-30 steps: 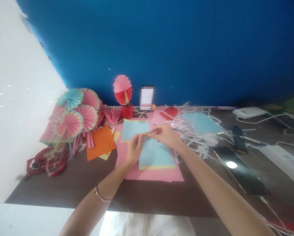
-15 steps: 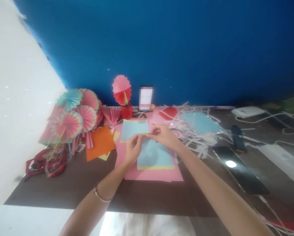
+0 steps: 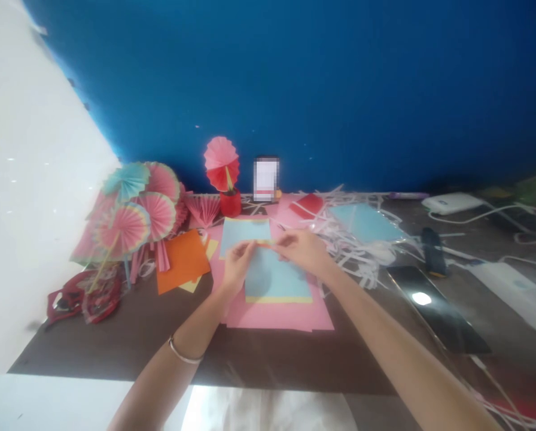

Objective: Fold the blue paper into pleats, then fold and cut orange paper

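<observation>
Both hands pinch the far edge of a light blue sheet of paper (image 3: pixel 279 278) with yellow borders. My left hand (image 3: pixel 237 263) is closed on the left part of that edge, which looks narrowly folded. On the right part, my right hand (image 3: pixel 301 251) grips with thumb and fingers. Behind it lies another blue paper (image 3: pixel 245 230) with a yellow edge, partly hidden by the hands. Pink sheets (image 3: pixel 277 320) are spread beneath both.
Pleated paper fans (image 3: pixel 124 230) stand at left beside orange paper (image 3: pixel 182 260). A red pot (image 3: pixel 230 203) holds a paper flower (image 3: pixel 222 163). White paper strips (image 3: pixel 358 257), a phone (image 3: pixel 438 308) and cables lie at right. A blue wall (image 3: pixel 295 90) rises behind.
The held blue paper has shifted slightly left and away from me. My left hand has moved a little left and up with it; both hands still pinch the edge.
</observation>
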`<state>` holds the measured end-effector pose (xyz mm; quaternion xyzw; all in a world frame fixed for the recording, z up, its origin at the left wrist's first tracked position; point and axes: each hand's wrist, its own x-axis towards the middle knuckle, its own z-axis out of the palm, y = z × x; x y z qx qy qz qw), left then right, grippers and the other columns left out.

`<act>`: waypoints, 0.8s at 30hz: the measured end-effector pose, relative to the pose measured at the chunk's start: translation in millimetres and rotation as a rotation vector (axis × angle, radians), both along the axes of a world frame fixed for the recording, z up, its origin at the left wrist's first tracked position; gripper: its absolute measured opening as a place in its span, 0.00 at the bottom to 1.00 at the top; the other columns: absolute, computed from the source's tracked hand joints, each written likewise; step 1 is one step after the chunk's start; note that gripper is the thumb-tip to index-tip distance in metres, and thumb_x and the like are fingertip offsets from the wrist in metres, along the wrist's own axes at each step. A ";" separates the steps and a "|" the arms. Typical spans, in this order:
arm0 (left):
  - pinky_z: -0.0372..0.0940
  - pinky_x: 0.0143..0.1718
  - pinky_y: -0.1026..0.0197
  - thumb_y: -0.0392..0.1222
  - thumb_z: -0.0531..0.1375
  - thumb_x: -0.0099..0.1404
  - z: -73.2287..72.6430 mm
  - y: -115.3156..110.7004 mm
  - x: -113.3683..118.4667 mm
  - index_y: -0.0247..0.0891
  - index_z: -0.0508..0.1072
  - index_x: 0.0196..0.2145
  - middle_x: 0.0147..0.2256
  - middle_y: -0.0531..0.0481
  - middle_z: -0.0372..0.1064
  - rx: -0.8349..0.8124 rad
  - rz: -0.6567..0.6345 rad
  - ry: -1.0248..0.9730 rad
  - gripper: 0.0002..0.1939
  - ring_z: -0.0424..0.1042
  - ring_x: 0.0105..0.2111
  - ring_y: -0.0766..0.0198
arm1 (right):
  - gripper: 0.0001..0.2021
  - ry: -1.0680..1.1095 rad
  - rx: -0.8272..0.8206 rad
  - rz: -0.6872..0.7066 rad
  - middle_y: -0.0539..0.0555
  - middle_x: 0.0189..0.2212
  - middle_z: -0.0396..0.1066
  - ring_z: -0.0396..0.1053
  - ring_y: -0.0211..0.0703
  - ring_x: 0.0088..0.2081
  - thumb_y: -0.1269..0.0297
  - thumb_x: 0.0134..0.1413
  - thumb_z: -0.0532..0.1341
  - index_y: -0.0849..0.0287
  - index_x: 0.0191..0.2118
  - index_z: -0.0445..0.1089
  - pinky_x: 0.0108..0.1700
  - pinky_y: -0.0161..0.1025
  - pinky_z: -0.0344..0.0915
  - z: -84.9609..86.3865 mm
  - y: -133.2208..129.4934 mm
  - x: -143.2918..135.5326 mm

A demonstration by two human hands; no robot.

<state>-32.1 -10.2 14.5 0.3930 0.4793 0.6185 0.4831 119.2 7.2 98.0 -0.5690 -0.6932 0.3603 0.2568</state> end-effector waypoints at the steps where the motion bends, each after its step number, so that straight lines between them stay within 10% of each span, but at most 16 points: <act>1: 0.58 0.25 0.67 0.52 0.62 0.53 -0.4 0.4 -0.9 0.36 0.76 0.30 0.25 0.51 0.71 -0.005 -0.005 -0.013 0.15 0.66 0.23 0.69 | 0.05 -0.025 0.010 0.009 0.49 0.16 0.70 0.68 0.36 0.19 0.65 0.44 0.63 0.60 0.23 0.68 0.24 0.30 0.63 2.3 -0.2 1.5; 24: 0.58 0.26 0.67 0.52 0.63 0.52 2.5 0.5 -4.3 0.36 0.76 0.32 0.27 0.50 0.72 -0.023 -0.066 -0.018 0.17 0.66 0.25 0.68 | 0.14 -0.125 -0.041 0.069 0.51 0.16 0.71 0.67 0.37 0.20 0.53 0.42 0.64 0.61 0.23 0.73 0.24 0.32 0.61 -10.6 21.8 10.4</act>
